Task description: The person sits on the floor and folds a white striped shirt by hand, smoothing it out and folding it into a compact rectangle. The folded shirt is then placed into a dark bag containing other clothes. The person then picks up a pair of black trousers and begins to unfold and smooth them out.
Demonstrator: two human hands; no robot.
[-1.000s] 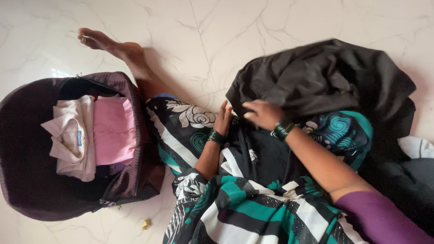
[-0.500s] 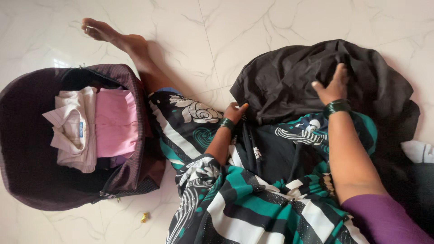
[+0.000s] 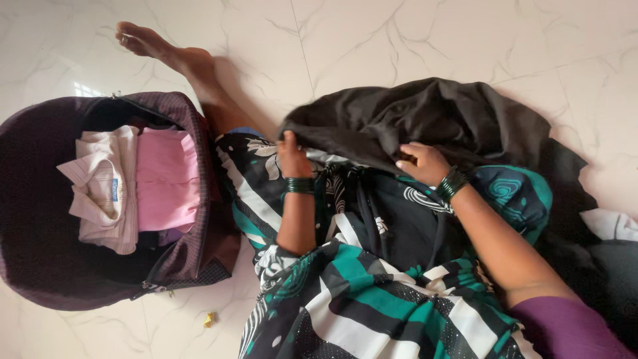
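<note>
A black garment (image 3: pixel 425 123), still unfolded, is being pinched along its near edge by the left hand (image 3: pixel 292 156) and right hand (image 3: pixel 425 163) over the lap, while folded shirts (image 3: pixel 133 186) are lying in the open bag (image 3: pixel 40 219).

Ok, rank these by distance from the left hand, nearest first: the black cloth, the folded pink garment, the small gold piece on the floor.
1. Black cloth: gripped by the left hand.
2. Folded pink garment: to its left, inside the dark purple bag.
3. Small gold piece: on the white marble floor, low and left.

Green bangles (image 3: pixel 300 185), purple sleeve (image 3: pixel 565 329), patterned sari (image 3: pixel 372 292)
</note>
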